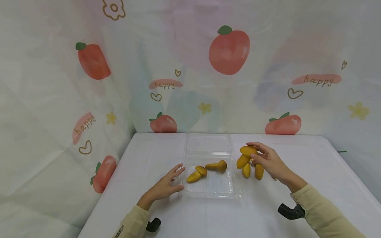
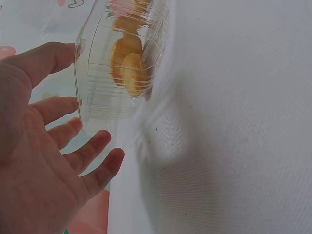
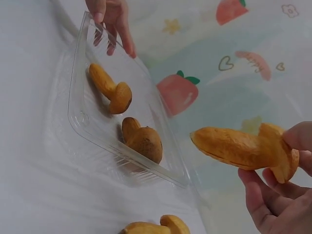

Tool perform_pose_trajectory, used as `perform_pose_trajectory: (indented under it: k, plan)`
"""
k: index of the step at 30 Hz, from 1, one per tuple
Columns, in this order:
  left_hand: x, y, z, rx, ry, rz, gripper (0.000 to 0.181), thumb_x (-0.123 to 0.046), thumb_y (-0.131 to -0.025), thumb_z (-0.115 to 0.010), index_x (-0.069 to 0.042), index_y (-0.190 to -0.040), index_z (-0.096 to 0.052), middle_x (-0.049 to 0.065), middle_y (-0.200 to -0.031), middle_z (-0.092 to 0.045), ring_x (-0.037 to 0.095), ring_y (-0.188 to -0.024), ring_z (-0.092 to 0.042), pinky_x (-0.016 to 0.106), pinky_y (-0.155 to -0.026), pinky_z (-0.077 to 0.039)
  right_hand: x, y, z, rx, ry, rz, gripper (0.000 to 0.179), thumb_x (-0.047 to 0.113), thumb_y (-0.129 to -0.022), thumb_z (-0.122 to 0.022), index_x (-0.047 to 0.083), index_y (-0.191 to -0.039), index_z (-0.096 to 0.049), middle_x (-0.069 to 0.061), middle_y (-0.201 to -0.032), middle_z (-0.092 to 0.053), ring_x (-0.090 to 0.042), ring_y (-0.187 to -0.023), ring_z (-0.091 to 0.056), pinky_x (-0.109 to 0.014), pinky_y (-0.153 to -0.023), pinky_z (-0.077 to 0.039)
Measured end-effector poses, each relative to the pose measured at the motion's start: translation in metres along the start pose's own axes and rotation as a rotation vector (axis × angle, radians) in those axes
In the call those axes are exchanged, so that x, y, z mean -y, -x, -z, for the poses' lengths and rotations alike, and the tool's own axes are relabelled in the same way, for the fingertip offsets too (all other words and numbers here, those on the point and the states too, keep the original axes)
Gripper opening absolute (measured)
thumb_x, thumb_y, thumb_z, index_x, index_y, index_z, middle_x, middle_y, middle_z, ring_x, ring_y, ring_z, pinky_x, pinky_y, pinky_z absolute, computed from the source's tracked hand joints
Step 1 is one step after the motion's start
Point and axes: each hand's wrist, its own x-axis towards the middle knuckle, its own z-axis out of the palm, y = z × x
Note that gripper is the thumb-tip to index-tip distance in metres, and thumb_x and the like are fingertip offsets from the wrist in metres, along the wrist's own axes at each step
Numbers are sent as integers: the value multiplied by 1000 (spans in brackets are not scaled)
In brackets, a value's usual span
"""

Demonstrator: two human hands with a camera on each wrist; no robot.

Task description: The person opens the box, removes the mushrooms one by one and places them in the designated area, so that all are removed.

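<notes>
Before a printed backdrop, a white table bears an open clear box. At the box's nine o'clock, the left hand, fingers spread apart, sits at the rim; at three o'clock, the right hand pinches a mushroom aloft. Two inner mushrooms lie in the box; loose mushrooms rest on the table at its three o'clock.

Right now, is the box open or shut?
The box is open: its lid is folded back on the far side, leaving the two mushrooms inside uncovered.
</notes>
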Motion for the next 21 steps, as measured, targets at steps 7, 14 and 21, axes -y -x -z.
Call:
perform_pose_trajectory:
  k: [7,14,21]
  plan:
    - [1,1,-1,4,2,-4,71,-23,-98,-64,-7,-159,-31,15,-171,-14,42,-153,-26,64,-113,-39,0,4,6,-10,42,-25,44,12,-106,-51,-6,-145,-42,-12,-135,-55,5,-100,-63,-19,-79,-59]
    - [0,1,-1,0,10,1,71,-22,-98,-65,-8,-159,-31,15,-171,-14,42,-153,-26,64,-113,-39,-4,7,14,-20,115,-79,45,18,-107,-50,-1,-147,-43,-22,-139,-54,11,-102,-57,-19,-81,-57]
    - [-1,1,0,-3,7,-4,71,-22,-98,-65,-7,-159,-31,14,-171,-14,42,-153,-26,64,-113,-39,-9,6,22,-56,161,-55,44,16,-107,-51,-3,-146,-44,-17,-135,-56,6,-95,-60,-20,-75,-57]
